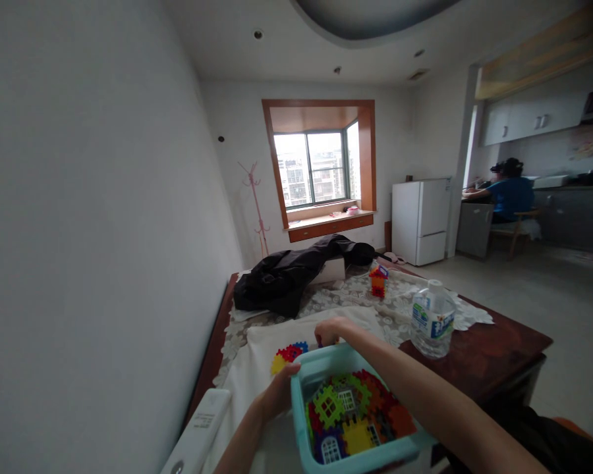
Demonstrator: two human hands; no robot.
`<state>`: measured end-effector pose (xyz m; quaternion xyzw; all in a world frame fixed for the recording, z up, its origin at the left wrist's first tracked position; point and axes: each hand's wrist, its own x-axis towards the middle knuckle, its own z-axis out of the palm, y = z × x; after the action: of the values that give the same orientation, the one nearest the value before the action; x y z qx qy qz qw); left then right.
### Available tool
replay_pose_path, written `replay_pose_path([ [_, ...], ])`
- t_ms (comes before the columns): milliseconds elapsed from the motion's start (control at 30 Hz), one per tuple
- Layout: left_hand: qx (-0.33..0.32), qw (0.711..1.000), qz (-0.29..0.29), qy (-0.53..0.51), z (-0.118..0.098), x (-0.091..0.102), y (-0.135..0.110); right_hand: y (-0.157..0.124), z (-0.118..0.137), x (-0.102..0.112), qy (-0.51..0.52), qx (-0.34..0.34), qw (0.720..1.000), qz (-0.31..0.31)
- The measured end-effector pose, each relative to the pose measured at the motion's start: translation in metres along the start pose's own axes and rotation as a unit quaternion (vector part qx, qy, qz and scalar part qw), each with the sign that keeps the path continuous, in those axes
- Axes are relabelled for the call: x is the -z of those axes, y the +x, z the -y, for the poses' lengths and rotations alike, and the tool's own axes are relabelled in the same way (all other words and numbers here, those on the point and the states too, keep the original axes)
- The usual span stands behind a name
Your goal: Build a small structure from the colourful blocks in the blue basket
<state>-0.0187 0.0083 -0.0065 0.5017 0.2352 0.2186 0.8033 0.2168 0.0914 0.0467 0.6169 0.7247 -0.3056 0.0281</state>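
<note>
My left hand (279, 387) grips the left rim of a turquoise plastic bin (302, 434), with the thumb at its far left corner. Inside the bin lies a heap of notched plastic building pieces (358, 436) in green, red, orange, yellow and purple, some with window shapes. Across the bin reaches my right arm, and my right hand (330, 329) is just beyond its far rim, fingers curled downward. What those fingers hold, if anything, is mostly hidden. Left of that hand, red, yellow and blue building pieces (289, 356) lie on the white cloth (264, 337).
A large clear bottle (433, 322) stands on the table's right side. Farther back are a small toy house (378, 281) and a black cloth (286, 273) over a white box (330, 271). A white device (200, 428) lies at left by the wall. Another person (512, 194) sits in the kitchen.
</note>
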Motion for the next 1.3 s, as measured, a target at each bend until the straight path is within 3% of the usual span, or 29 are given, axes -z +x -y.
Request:
replay_pose_path([
  [167,0.010,1.000,0.008,0.012,-0.001,0.003,-0.002,0.003,-0.001,-0.001,0.145,0.010,0.980,-0.139],
  [267,0.008,1.000,0.011,0.008,-0.002,0.004,0.000,0.001,-0.003,0.003,0.220,0.087,0.951,-0.200],
  [367,0.011,1.000,0.005,0.012,-0.002,0.004,0.001,-0.001,-0.004,0.008,0.331,0.165,0.902,-0.224],
  [533,0.006,1.000,0.009,0.017,-0.004,0.006,0.003,-0.003,0.003,0.017,0.484,0.208,0.833,-0.173],
  [667,-0.002,0.999,0.029,0.026,-0.005,0.008,0.005,-0.021,0.006,0.031,0.580,0.276,0.763,-0.072],
  [733,-0.001,0.999,0.039,0.027,-0.006,0.008,0.006,-0.035,0.004,0.040,0.578,0.326,0.748,0.008],
  [800,0.000,0.998,0.046,0.032,-0.006,0.007,0.006,-0.043,0.000,0.045,0.527,0.357,0.764,0.103],
  [867,-0.006,0.998,0.048,0.042,-0.006,0.006,0.006,-0.039,-0.003,0.044,0.462,0.363,0.801,0.113],
  [1000,-0.028,0.995,0.030,0.090,-0.010,0.004,0.003,-0.009,-0.003,0.019,0.219,0.257,0.937,-0.088],
  [1100,-0.057,0.971,-0.073,0.221,-0.019,0.009,0.003,0.008,0.000,-0.003,0.000,0.192,0.976,-0.105],
  [1167,-0.096,0.917,-0.202,0.329,-0.025,0.015,0.004,0.012,0.003,-0.011,-0.061,0.190,0.977,-0.069],
  [1233,-0.136,0.812,-0.336,0.458,-0.030,0.021,0.003,0.011,0.006,-0.014,-0.070,0.199,0.976,-0.052],
  [1300,-0.134,0.721,-0.384,0.561,-0.033,0.025,0.002,0.011,0.007,-0.014,-0.064,0.206,0.975,-0.049],
])
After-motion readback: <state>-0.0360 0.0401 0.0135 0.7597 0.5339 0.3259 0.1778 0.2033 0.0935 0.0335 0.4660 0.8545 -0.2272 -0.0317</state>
